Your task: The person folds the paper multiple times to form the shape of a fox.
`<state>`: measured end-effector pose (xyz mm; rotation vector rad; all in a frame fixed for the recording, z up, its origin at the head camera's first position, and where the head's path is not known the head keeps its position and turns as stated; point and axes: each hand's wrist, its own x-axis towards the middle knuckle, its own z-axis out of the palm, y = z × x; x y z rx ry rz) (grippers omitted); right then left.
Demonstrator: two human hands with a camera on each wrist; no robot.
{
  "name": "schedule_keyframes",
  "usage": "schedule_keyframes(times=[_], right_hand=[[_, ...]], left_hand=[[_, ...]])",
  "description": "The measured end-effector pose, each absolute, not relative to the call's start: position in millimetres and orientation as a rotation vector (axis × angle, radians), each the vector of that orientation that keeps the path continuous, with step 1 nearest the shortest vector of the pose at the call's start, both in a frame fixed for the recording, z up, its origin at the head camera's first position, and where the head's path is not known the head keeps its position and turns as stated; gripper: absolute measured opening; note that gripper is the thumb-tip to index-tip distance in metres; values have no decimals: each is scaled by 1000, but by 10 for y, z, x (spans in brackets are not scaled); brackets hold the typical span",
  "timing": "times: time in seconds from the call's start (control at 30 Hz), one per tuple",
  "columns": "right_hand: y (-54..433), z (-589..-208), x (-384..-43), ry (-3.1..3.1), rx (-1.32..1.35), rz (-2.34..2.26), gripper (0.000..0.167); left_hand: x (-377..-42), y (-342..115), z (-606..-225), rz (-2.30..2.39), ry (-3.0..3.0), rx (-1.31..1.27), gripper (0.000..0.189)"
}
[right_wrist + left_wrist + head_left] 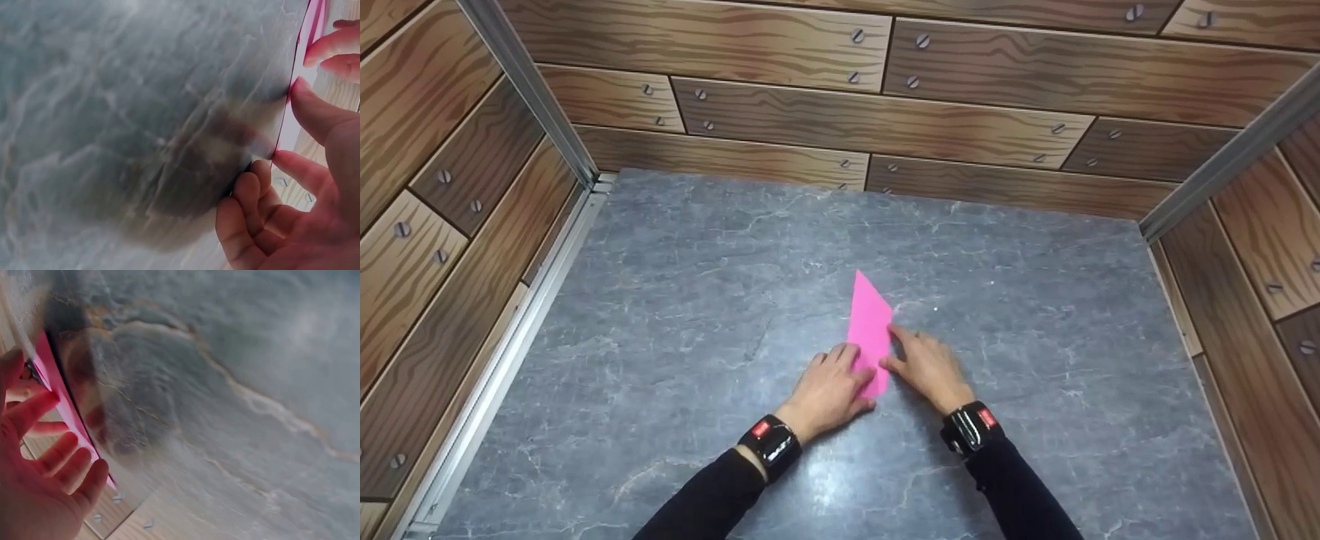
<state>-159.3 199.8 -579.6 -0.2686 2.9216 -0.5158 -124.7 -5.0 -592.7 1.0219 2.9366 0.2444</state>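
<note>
A folded piece of bright pink paper [869, 315] lies on the grey marbled table, its pointed end facing away from me. My left hand [826, 388] rests on the near left part of the paper with its fingers spread. On the right edge, the thumb and index fingertip of my right hand [934, 367] touch the paper, set apart from each other. The right wrist view shows that hand's other fingers bent against the table. From the left wrist, the paper [66, 408] appears as a thin strip beside the left fingers.
The grey tabletop [697, 277] surrounds the paper. Wood-patterned panels [780, 97] stand at the back and on both sides. Metal rails [529, 90] run along the left corner. A tiny white speck [935, 308] lies right of the paper.
</note>
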Motion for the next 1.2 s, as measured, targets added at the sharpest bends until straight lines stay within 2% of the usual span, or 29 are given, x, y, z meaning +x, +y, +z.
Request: schedule_keyframes(times=[0.23, 0.5, 0.73, 1.2], right_hand=[[2040, -5743, -1599, 2861, -277, -525, 72], [2107, -5782, -1656, 2814, -324, -626, 71], [2088, -5813, -1807, 2763, -172, -835, 72], [1817, -5906, -1838, 2955, -49, -907, 52]], left_hand=[[-1360, -123, -5980, 225, 2955, 1102, 60], [-1402, -203, -6009, 322, 2915, 1062, 63], [-1401, -195, -5999, 388, 2867, 966, 62], [-1422, -157, -5976, 410, 2823, 951, 64]])
